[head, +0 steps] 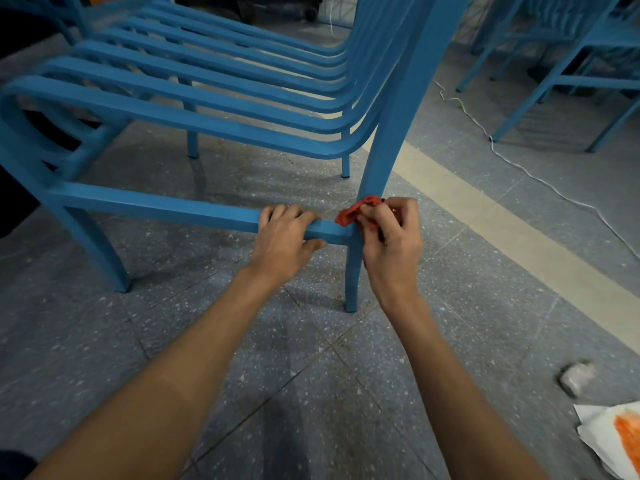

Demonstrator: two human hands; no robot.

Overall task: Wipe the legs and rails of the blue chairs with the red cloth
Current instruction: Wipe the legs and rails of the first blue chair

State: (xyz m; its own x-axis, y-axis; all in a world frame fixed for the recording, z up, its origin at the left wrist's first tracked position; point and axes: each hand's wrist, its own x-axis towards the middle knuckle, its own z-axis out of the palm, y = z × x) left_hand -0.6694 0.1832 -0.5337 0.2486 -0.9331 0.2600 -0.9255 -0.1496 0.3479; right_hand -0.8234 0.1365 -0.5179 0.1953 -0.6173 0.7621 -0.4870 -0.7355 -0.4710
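No readable text, labels, brands or numbers in view. Only candidate is the white sheet [604, 433] on the floor at lower right. It has an orange patch, but it's blurred and cut off by the frame edge, so no letters can be made out.
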